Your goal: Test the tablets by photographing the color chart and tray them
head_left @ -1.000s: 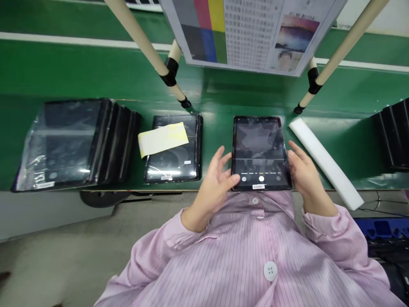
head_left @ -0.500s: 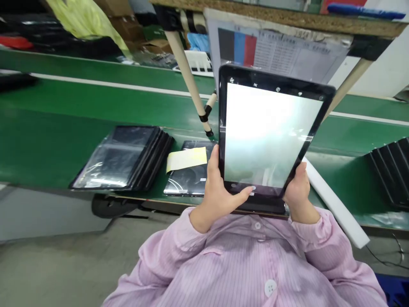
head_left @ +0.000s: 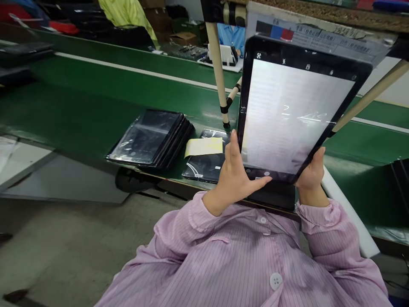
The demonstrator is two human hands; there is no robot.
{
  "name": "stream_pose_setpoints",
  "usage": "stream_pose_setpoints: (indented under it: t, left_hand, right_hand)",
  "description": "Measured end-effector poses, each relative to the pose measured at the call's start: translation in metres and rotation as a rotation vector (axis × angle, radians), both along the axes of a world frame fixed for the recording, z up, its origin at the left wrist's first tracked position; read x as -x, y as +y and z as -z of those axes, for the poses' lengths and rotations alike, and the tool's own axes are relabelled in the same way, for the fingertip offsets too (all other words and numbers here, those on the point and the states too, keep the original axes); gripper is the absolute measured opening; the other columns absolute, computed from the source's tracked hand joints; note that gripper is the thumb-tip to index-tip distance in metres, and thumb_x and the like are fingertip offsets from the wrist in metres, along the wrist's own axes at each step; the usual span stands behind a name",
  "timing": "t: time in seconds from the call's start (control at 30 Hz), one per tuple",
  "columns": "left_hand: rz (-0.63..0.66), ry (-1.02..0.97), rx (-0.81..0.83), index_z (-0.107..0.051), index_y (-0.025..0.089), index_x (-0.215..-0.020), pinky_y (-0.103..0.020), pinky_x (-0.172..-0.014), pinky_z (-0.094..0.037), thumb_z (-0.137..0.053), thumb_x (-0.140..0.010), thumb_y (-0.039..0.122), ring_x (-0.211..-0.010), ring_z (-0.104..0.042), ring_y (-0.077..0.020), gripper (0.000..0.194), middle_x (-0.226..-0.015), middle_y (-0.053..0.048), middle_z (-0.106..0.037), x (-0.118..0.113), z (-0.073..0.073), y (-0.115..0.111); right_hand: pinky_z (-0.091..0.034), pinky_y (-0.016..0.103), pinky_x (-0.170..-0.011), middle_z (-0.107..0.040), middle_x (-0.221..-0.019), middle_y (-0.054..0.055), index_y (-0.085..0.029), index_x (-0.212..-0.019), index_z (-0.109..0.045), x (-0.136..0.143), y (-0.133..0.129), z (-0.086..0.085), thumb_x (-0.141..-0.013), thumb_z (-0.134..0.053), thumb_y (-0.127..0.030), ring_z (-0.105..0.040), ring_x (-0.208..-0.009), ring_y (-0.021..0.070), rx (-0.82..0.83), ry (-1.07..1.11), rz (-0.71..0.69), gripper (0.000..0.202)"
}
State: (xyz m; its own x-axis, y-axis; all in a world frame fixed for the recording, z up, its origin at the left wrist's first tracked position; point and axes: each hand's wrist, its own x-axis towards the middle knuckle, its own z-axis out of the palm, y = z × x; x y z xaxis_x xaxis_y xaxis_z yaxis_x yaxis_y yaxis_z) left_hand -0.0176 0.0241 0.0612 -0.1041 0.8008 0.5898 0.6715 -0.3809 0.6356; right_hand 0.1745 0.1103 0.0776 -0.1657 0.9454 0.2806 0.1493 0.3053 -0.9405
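Note:
A black tablet (head_left: 292, 115) is held up in front of me, tilted, with a camera screen lit up whitish grey. My left hand (head_left: 238, 175) grips its lower left edge, the thumb lying across the bottom bezel near the shutter button. On the other side my right hand (head_left: 311, 172) is wrapped round the lower right edge, with most of its fingers hidden behind. Left of my left hand, a second tablet (head_left: 204, 168) lies flat under a yellow-edged paper slip (head_left: 204, 146). Below the held tablet, a dark flat panel (head_left: 275, 198) rests at the bench edge.
A stack of film-wrapped tablets (head_left: 150, 138) sits on the green bench (head_left: 79, 115) at left. A pipe-framed shelf (head_left: 219, 72) with a printed sheet stands behind the tablet. A white foam bar (head_left: 349, 213) lies at right, near dark stacked items (head_left: 399, 187). People in yellow (head_left: 129, 17) and blue (head_left: 236, 36) are across the bench.
The view has shifted, so the bench items sit further right and higher. The tablet's screen has gone from bright white to greyer with faint lines. Both hands keep their hold.

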Motion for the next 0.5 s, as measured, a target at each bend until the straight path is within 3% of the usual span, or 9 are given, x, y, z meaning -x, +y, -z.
stream_pose_setpoints:
  t: [0.1, 0.33, 0.43, 0.5]
  left_hand:
    - [-0.015, -0.005, 0.004, 0.015, 0.029, -0.166, -0.068, -0.13, -0.018, -0.084, -0.076, 0.068, -0.164, 0.003, -0.0461, 0.139, -0.176, -0.021, -0.003, -0.0006, 0.0012, 0.0008]
    - [-0.01, -0.007, 0.022, 0.018, 0.029, -0.165, -0.07, -0.129, -0.019, -0.081, -0.069, 0.08, -0.164, 0.001, -0.0481, 0.147, -0.176, -0.022, -0.002, -0.0027, -0.0007, -0.0016]
    - [-0.002, -0.059, 0.025, 0.01, 0.027, -0.168, -0.068, -0.129, -0.022, -0.077, -0.071, 0.082, -0.164, -0.004, -0.0474, 0.141, -0.176, -0.022, -0.008, -0.0024, -0.0027, -0.0014]
    - [0.043, -0.172, 0.011, 0.001, 0.027, -0.169, -0.064, -0.129, -0.027, -0.069, -0.08, 0.082, -0.163, -0.016, -0.0445, 0.126, -0.175, -0.02, -0.019, 0.0008, -0.0034, 0.0006]
  right_hand:
    - [-0.037, 0.055, -0.13, -0.047, -0.162, 0.0, -0.03, -0.17, -0.02, -0.0002, -0.0003, -0.0009, -0.09, 0.005, -0.08, -0.032, -0.159, 0.0248, 0.001, 0.013, -0.039, 0.097]
    - [-0.035, 0.06, -0.129, -0.05, -0.16, 0.001, -0.036, -0.165, -0.034, -0.0003, -0.001, -0.0034, -0.089, -0.006, -0.088, -0.035, -0.158, 0.0293, -0.013, 0.067, -0.08, 0.096]
    - [-0.037, 0.06, -0.128, -0.054, -0.157, 0.002, -0.037, -0.165, -0.034, 0.001, 0.0005, -0.002, -0.089, -0.005, -0.09, -0.037, -0.157, 0.0298, -0.077, 0.023, -0.064, 0.097]
    - [-0.039, 0.06, -0.126, -0.055, -0.156, 0.001, -0.038, -0.165, -0.033, 0.0018, -0.0008, 0.0005, -0.089, -0.005, -0.09, -0.039, -0.155, 0.0302, -0.078, 0.043, -0.055, 0.096]
